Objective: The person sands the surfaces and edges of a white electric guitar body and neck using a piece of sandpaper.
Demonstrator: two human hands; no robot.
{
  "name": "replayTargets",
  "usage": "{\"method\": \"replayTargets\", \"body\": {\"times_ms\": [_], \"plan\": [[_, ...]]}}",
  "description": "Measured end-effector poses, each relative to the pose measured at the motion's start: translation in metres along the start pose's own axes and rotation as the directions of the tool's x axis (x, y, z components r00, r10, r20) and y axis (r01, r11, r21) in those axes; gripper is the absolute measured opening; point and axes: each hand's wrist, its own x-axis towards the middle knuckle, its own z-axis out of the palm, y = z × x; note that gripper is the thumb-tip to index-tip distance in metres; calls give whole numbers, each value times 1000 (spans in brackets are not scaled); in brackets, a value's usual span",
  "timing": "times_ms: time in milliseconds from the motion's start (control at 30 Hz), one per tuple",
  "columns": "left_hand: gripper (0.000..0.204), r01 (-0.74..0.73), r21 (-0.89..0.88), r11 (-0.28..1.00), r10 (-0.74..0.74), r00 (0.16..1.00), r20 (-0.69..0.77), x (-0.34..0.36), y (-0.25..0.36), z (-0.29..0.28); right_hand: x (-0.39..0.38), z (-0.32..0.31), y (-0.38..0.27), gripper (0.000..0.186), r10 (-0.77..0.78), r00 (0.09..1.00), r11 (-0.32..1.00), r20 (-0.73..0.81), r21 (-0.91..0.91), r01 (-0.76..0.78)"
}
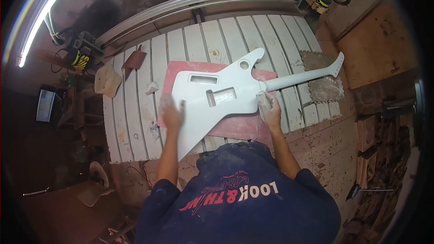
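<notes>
A white electric guitar (pixel 194 113), angular body and neck in one piece, lies across a pink mat (pixel 242 129), its headstock pointing right. Cavities and a round hole are cut into the body. My left hand (pixel 172 114), blurred by motion, is at the body's left edge, thumb apart from the fingers. At the inner corner where neck meets body, my right hand (pixel 271 114) is closed, fingertips dusted white. It pinches a small pale piece (pixel 261 95) that looks like folded sandpaper, against the body's edge. Part of that piece is hidden by the fingers.
Mat and guitar rest on a white slatted table (pixel 131 126). A dark red sheet (pixel 134 59), a beige cap (pixel 107 80) and a crumpled pale scrap (pixel 152 88) lie on the left. Grey foam mats (pixel 326 89) lie under the neck. A metal rail (pixel 199 1) runs behind.
</notes>
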Motion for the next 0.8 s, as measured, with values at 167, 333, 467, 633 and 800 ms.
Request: {"method": "replayTargets", "body": {"times_ms": [167,333,467,633,800], "plan": [[89,183,-50,982,-186,981,-52,-6,-34,1,3,0,1,44,-67,998,993,5,-92,68],[94,-246,106,963,245,969,19,-74,87,15,-1,2,-19,48,-118,993,960,6,-257,116],[84,-572,34,820,495,736,462,-103,142,2,2,14,-28,49,-159,980,900,117,-390,193],[69,-417,67,906,404,903,147,-70,57,5,17,28,-19,46,-209,977,668,40,-724,172],[62,-250,-45,967,253,961,110,-25,-22,-25,-103,143,-20,27,-370,912,797,176,-445,409]]}}
